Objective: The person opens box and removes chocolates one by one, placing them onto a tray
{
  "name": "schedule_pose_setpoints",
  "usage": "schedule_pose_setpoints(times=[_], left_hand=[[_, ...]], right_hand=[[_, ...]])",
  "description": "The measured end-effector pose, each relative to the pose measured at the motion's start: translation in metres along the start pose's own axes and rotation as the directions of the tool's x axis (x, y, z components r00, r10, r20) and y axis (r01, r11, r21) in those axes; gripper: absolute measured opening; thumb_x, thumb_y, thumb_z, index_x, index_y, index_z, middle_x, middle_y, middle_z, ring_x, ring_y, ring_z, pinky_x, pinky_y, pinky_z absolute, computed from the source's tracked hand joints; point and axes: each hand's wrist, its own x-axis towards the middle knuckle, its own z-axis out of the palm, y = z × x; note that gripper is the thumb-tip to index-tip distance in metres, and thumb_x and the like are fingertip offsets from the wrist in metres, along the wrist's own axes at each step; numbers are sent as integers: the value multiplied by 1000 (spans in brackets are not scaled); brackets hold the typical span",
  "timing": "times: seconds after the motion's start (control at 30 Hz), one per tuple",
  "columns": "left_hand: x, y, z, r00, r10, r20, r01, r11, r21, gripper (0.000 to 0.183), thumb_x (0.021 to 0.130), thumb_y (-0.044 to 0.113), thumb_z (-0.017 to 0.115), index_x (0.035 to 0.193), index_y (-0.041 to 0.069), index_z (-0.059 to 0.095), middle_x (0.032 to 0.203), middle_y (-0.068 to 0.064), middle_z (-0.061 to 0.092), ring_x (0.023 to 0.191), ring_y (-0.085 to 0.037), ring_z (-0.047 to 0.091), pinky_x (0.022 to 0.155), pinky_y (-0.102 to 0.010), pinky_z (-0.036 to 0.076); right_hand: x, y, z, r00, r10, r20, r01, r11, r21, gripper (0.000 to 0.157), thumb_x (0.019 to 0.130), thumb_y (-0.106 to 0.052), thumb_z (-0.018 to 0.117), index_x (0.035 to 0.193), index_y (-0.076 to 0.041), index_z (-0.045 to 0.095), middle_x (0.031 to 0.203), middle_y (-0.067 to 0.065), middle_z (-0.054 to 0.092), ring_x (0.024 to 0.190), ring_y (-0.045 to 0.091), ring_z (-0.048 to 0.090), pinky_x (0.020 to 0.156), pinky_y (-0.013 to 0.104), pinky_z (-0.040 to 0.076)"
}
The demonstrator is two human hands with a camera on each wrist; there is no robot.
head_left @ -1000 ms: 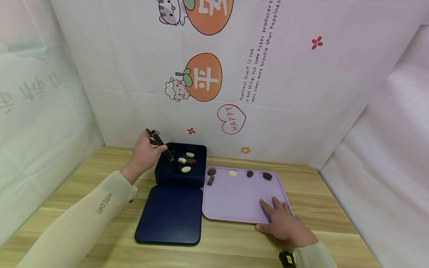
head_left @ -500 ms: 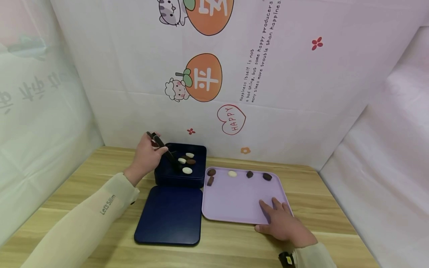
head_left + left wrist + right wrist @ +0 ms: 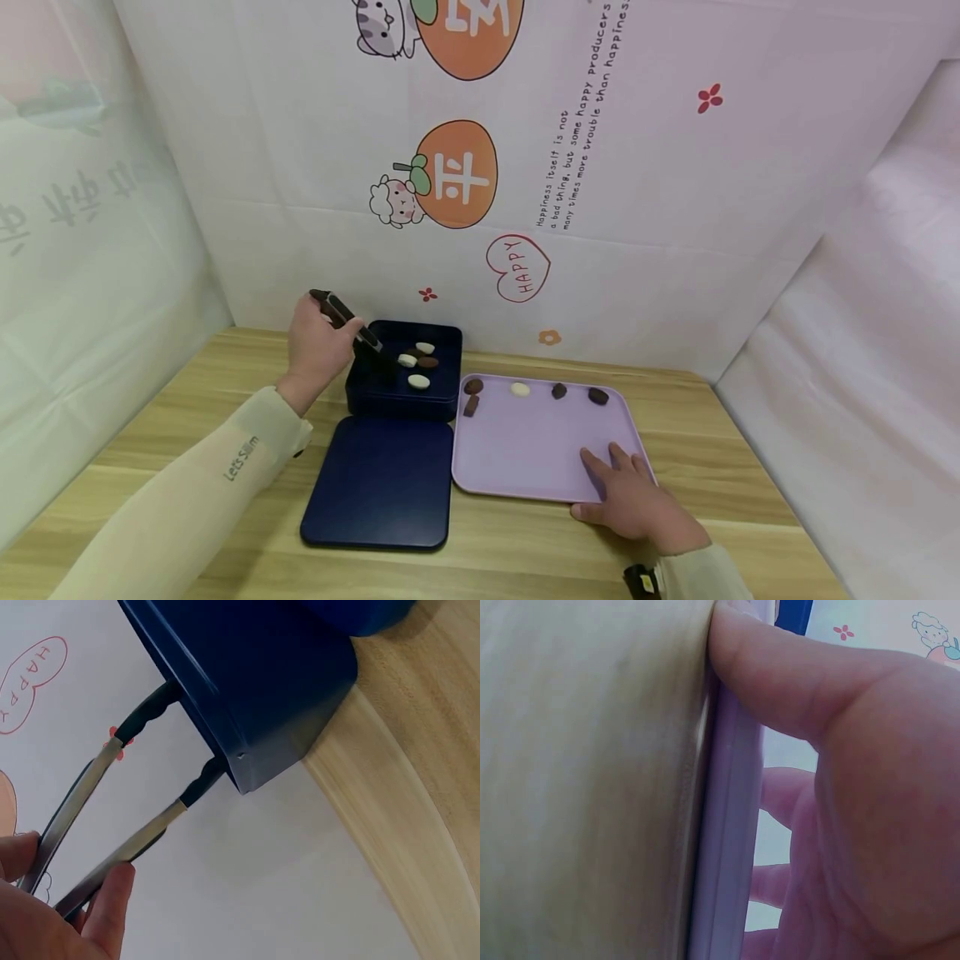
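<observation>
My left hand (image 3: 318, 346) grips black-and-silver tongs (image 3: 341, 314) by their upper part. Their dark tips reach down into a navy box (image 3: 402, 408). In the left wrist view, the two arms of the tongs (image 3: 142, 831) stand apart, their ends hidden behind the box wall. Several white and brown chocolate-like pieces lie inside, among them a white oval piece (image 3: 418, 382) near the front. On the right, my right hand (image 3: 633, 504) rests with spread fingers on the near right corner of a lilac tray (image 3: 517, 454), its thumb at the front edge.
Along the tray's back edge sit several pieces, including a white one (image 3: 521, 389) and a dark one (image 3: 597, 396). A flat navy lid (image 3: 378, 483) lies in front of the box, left of the tray. A printed white cloth (image 3: 637, 275) hangs behind the wooden table (image 3: 525, 550).
My left hand and the tongs have shifted a little left, away from the front white piece. That piece has moved slightly right. The right hand stays in place.
</observation>
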Motion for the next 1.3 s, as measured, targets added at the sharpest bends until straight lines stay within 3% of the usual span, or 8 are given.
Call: schedule_pose_setpoints(times=[0.23, 0.5, 0.63, 0.77, 0.9, 1.0, 1.1, 1.3], left_hand=[[4, 1, -7, 992, -126, -26, 125, 992, -18, 37, 93, 29, 72, 107, 4, 48, 98, -13, 52, 77, -29, 50, 67, -40, 41], [9, -3, -13, 966, -257, -22, 255, 966, -51, 47, 94, 35, 70, 117, 4, 44, 103, -13, 52, 87, -30, 51, 73, -41, 43], [12, -5, -14, 951, -308, -31, 302, 945, -124, 51, 93, 33, 72, 123, 5, 43, 108, -11, 53, 89, -27, 53, 74, -38, 46], [16, -8, -17, 925, -380, -24, 359, 892, -273, 52, 92, 29, 73, 126, 7, 41, 111, -9, 53, 87, -25, 56, 69, -33, 51], [22, -8, -21, 890, -456, 11, 406, 781, -474, 52, 92, 21, 74, 128, 7, 40, 112, -7, 52, 91, -22, 60, 72, -31, 55], [25, -6, -23, 862, -505, 47, 437, 692, -574, 52, 92, 16, 74, 130, 8, 40, 114, -7, 51, 96, -20, 62, 79, -33, 56], [27, -3, -22, 849, -523, 77, 463, 664, -587, 52, 92, 18, 73, 131, 8, 40, 115, -7, 51, 96, -20, 63, 80, -34, 56], [27, 7, -14, 850, -518, 94, 473, 674, -568, 56, 92, 20, 74, 135, 7, 39, 117, -8, 50, 103, -25, 63, 81, -36, 56]], right_hand=[[-1, -1, -1, 1000, 4, 15, -4, 1000, 5, 95, 79, -69, 69, 151, -14, 44, 153, 35, 23, 133, 67, 15, 90, 83, 23], [0, 0, 1, 1000, 8, 14, -9, 1000, 7, 96, 78, -70, 69, 152, -14, 44, 154, 35, 22, 134, 66, 14, 90, 83, 23], [1, 2, 2, 1000, 8, 10, -8, 1000, 10, 97, 77, -71, 68, 152, -14, 43, 154, 35, 22, 133, 67, 15, 90, 83, 23], [2, 2, 3, 1000, 8, 9, -8, 1000, 12, 97, 77, -72, 68, 152, -14, 43, 154, 35, 22, 133, 67, 14, 90, 83, 23], [2, 3, 3, 1000, 0, 5, 0, 1000, 13, 97, 77, -71, 68, 151, -13, 44, 153, 36, 22, 133, 68, 14, 91, 82, 23], [2, 3, 3, 1000, 1, 5, -1, 1000, 12, 97, 78, -72, 67, 152, -14, 43, 154, 35, 22, 133, 67, 13, 92, 82, 22], [3, 4, 4, 1000, 3, 4, -3, 1000, 9, 98, 77, -73, 67, 152, -13, 43, 154, 35, 22, 133, 67, 13, 92, 82, 22], [3, 5, 5, 1000, -1, 1, 1, 1000, 9, 99, 77, -74, 66, 151, -13, 44, 153, 36, 22, 133, 68, 14, 91, 83, 22]])
